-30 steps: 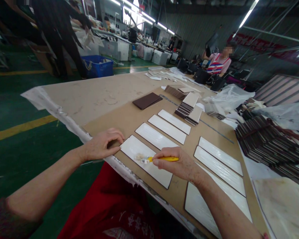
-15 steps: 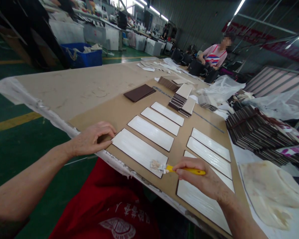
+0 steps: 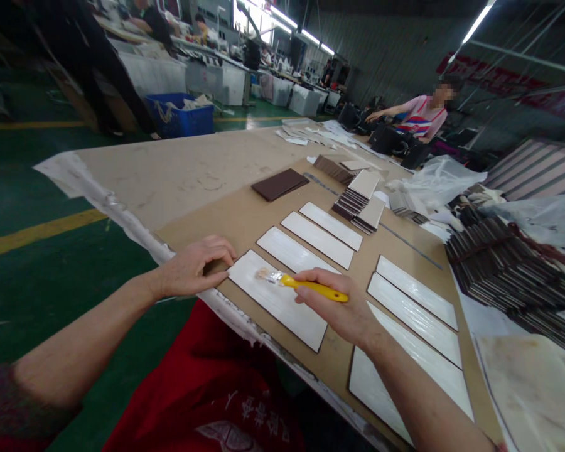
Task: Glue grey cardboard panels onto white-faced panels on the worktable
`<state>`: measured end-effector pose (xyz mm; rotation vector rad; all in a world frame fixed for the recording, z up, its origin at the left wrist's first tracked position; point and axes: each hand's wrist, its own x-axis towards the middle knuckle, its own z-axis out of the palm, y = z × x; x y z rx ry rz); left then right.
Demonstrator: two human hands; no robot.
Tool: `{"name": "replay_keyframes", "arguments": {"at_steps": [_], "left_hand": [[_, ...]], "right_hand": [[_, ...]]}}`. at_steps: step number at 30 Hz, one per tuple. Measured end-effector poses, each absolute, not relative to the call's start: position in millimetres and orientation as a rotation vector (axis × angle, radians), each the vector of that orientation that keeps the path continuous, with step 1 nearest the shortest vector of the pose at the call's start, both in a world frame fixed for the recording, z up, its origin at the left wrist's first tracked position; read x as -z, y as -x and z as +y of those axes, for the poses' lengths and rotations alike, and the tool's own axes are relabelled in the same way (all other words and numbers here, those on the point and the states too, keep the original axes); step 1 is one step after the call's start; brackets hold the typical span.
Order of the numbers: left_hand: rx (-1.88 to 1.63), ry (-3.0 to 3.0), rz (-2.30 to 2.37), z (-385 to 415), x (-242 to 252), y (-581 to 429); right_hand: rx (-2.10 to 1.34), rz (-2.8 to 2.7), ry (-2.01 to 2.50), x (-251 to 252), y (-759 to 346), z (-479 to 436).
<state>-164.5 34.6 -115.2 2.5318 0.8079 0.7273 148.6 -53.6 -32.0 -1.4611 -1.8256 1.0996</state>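
Observation:
My right hand (image 3: 336, 307) is closed round the yellow handle of a paintbrush (image 3: 315, 287). The brush's bristles rest on the upper left part of the nearest white-coated panel (image 3: 287, 311), which has a dark edge. At that panel's left corner is my left hand (image 3: 200, 267), fingers curled, with thumb and fingertips pinched at the corner. Behind lie several more wet-looking white panels (image 3: 317, 240) in a row. Another row of white panels (image 3: 417, 314) is to the right, partly covered by my right forearm.
Farther back are dark brown boards (image 3: 280, 183) and stacks of pale-topped boards (image 3: 365, 188). A tall pile of dark boards (image 3: 508, 270) stands at the right, near a stained cloth (image 3: 532, 376). A blue bin (image 3: 181, 116) is on the floor. A co-worker (image 3: 421, 116) is across the table.
My right hand has moved the brush from the near right end of the closest panel to its upper left part. My left hand keeps at the corner. The whole view has shifted slightly.

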Motion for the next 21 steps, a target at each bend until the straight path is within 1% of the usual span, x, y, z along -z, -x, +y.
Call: {"name": "replay_keyframes", "arguments": {"at_steps": [5, 9, 12, 17, 21], "left_hand": [[-0.719, -2.519, 0.806, 34.9, 116.4, 165.2], [-0.729, -2.532, 0.78, 35.6, 118.2, 166.5], [-0.722, -2.532, 0.773, 35.7, 118.3, 166.6], [-0.716, -2.541, 0.778, 35.2, 117.2, 166.0], [-0.719, -2.547, 0.778, 35.3, 118.3, 166.0]], "right_hand": [[-1.046, -1.898, 1.395, 55.0, -117.8, -28.8], [-1.164, -1.932, 1.416, 45.4, -125.3, -29.9], [-1.213, -1.854, 1.471, 36.9, -129.4, -28.6], [-1.133, -1.803, 1.435, 50.0, -115.6, -16.7], [-1.235, -1.869, 1.4, 49.4, -115.0, -14.7]]}}
